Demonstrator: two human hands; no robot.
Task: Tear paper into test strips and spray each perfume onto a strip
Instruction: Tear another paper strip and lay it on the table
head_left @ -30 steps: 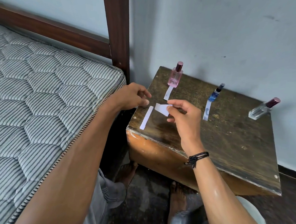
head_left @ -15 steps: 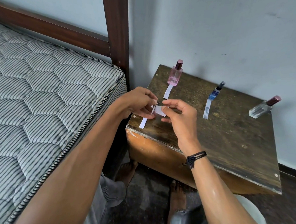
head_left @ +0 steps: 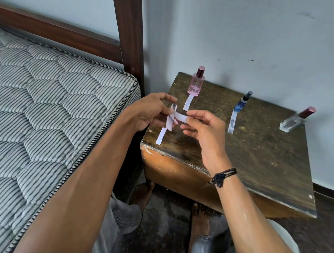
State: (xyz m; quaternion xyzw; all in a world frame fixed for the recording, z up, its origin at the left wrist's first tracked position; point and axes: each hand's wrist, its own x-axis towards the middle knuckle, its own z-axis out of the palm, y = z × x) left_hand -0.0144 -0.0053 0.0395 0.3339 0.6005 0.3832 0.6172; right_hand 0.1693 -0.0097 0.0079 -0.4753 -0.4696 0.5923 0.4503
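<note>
Both hands hold a small white paper piece (head_left: 177, 116) above the front left of the wooden table (head_left: 258, 155). My left hand (head_left: 153, 111) pinches its left part, which is bent down; my right hand (head_left: 203, 126) pinches its right end. A loose strip (head_left: 160, 136) lies on the table under the hands. A pink perfume bottle (head_left: 196, 81) stands at the back left with a strip (head_left: 188, 102) before it. A small blue bottle (head_left: 243, 101) has a strip (head_left: 232, 122) in front. A clear bottle (head_left: 296, 119) with a dark red cap stands at the right.
A mattress (head_left: 46, 109) with striped quilting lies close on the left, with a dark wooden bedpost (head_left: 128, 36) between it and the table. The wall is right behind the bottles. My bare feet (head_left: 199, 220) stand on the dark floor under the table's front edge.
My left hand came in from the left and took hold of the paper that my right hand held. The paper is now bent or split between the two hands.
</note>
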